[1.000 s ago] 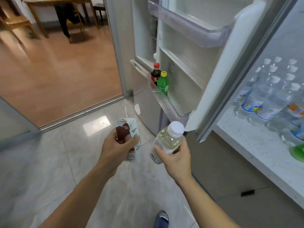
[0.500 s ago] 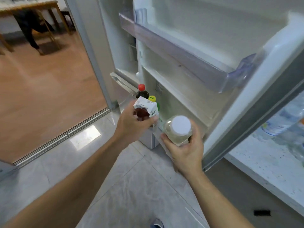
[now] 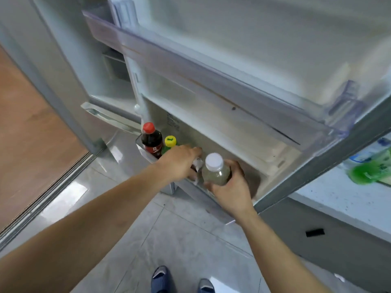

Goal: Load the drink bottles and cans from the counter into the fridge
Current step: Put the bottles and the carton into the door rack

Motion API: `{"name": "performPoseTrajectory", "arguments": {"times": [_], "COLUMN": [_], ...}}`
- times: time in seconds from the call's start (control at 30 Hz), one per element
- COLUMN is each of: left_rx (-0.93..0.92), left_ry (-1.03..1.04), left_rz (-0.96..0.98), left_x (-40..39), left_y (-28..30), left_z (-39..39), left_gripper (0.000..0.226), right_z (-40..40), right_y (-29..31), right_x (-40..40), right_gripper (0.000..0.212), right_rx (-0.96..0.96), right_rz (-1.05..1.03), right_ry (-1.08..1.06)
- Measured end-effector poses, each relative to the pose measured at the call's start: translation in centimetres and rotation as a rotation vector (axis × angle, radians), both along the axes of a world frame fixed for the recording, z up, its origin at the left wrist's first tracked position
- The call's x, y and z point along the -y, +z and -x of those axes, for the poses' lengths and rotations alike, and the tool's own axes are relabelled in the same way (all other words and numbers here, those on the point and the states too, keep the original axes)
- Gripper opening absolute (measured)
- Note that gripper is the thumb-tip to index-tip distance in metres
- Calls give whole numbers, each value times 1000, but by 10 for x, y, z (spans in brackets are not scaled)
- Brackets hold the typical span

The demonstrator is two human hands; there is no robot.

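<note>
The fridge door stands open, and its bottom door shelf (image 3: 148, 154) holds a cola bottle with a red cap (image 3: 151, 139) and a green bottle with a yellow cap (image 3: 170, 142). My left hand (image 3: 179, 162) reaches over the shelf and holds a small drink carton (image 3: 197, 162), mostly hidden under the fingers, beside the green bottle. My right hand (image 3: 229, 187) grips a pale yellowish bottle with a white cap (image 3: 215, 171) and holds it upright in the shelf, right of the carton.
An upper door shelf (image 3: 190, 66) of clear plastic juts out above my hands. The white counter (image 3: 338, 195) at the right carries green and clear bottles (image 3: 368, 169). My feet (image 3: 182, 280) stand on grey tiles; wooden flooring lies to the left.
Both hands moved forward and down from in front of the fridge into the bottom door shelf, bringing the carton and the white-capped bottle beside the green bottle. The view leaned in closer.
</note>
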State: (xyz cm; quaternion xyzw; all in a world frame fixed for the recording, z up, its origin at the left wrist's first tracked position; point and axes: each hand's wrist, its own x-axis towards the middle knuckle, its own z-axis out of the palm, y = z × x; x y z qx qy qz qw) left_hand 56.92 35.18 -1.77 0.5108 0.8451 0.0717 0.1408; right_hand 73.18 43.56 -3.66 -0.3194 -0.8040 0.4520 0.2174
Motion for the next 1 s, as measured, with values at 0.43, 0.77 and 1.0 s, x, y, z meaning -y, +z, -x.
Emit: {"name": "performPoseTrajectory", "arguments": {"times": [0.43, 0.77, 1.0], "left_rx": [-409, -437, -386], "left_ry": [-385, -453, -394], "left_rz": [82, 116, 77], "left_x": [-12, -8, 6], "left_y": [13, 16, 5], "left_z": [13, 4, 5], "left_gripper": [31, 20, 29], "right_z": [2, 0, -2], "right_y": [-7, -3, -5], "right_x": [29, 36, 50], "right_gripper": [59, 62, 67], "right_rx": [103, 136, 138], "right_rz": [31, 16, 100], "right_ry": [-265, -249, -248]}}
